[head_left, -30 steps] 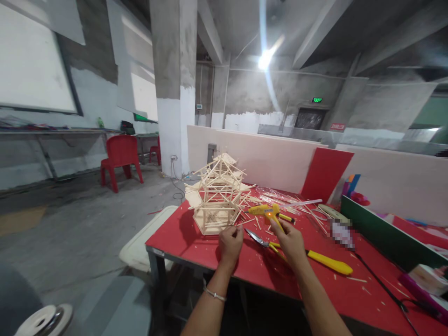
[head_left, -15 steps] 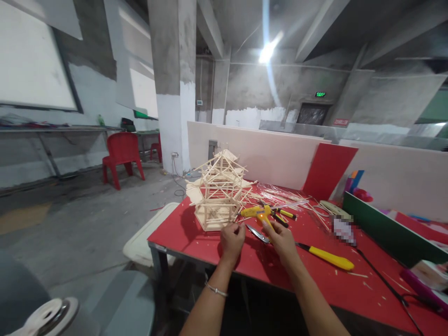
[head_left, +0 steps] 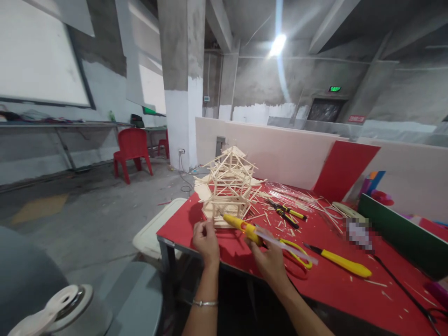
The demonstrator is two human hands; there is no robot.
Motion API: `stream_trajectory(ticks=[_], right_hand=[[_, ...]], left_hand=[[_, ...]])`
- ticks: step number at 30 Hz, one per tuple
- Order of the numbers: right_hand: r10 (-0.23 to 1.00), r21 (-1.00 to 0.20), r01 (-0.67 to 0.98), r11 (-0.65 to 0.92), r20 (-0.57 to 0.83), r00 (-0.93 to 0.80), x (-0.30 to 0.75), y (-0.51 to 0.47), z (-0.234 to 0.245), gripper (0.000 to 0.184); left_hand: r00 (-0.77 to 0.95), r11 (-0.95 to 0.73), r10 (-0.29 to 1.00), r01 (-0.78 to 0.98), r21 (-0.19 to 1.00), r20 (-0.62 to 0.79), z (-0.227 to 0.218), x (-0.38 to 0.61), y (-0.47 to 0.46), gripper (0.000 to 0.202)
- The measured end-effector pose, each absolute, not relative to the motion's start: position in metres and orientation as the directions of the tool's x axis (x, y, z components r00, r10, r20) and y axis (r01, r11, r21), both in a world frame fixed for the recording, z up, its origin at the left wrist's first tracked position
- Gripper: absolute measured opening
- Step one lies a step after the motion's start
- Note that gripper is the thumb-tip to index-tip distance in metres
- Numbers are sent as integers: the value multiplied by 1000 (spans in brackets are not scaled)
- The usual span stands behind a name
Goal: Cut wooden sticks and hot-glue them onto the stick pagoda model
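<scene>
A pale wooden stick model [head_left: 231, 189], shaped like a tiered pavilion with a pointed roof, stands at the table's left end. My right hand [head_left: 269, 256] is closed around a yellow hot glue gun [head_left: 241, 226], whose nozzle points left at the model's lower front edge. A translucent glue stick [head_left: 296, 247] juts from the gun's back. My left hand [head_left: 206, 241] is closed in a pinch by the base's front left corner; whatever lies between its fingers is too small to make out. Yellow scissor handles [head_left: 304, 256] show beside my right hand, their blades hidden.
On the red tabletop [head_left: 332, 303] lie black-and-yellow pliers [head_left: 287, 218], a yellow-handled cutting tool [head_left: 346, 264], a black cable [head_left: 399, 291] and scattered sticks. A green board [head_left: 395, 235] stands at the right. A grey stool [head_left: 136, 298] and white lidded container [head_left: 79, 308] are at lower left.
The glue gun has come down and turned, its nozzle now at the model's lower front. My left hand has moved left along the base. The view has shifted slightly left.
</scene>
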State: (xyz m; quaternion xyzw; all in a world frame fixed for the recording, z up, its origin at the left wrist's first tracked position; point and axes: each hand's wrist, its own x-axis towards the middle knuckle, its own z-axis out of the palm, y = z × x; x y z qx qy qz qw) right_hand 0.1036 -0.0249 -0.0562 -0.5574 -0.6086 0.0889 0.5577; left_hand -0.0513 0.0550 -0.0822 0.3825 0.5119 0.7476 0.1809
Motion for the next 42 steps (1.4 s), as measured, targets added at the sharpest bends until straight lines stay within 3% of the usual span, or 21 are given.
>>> stream_trajectory(ticks=[5, 12, 22, 42], right_hand=[[687, -597, 656, 462, 708, 160, 80, -12, -50, 24], [635, -504, 711, 490, 766, 105, 71, -4, -44, 21], [545, -407, 692, 597, 838, 23, 63, 0, -42, 27], [505, -393, 677, 622, 862, 37, 58, -4, -33, 30]], left_hand=[[-703, -426, 612, 93, 900, 362, -88, -61, 70, 22], [-713, -460, 582, 109, 881, 392, -87, -64, 62, 14], [-747, -486, 554, 69, 871, 368, -82, -64, 57, 22], [-705, -478, 595, 74, 875, 385, -86, -63, 53, 24]])
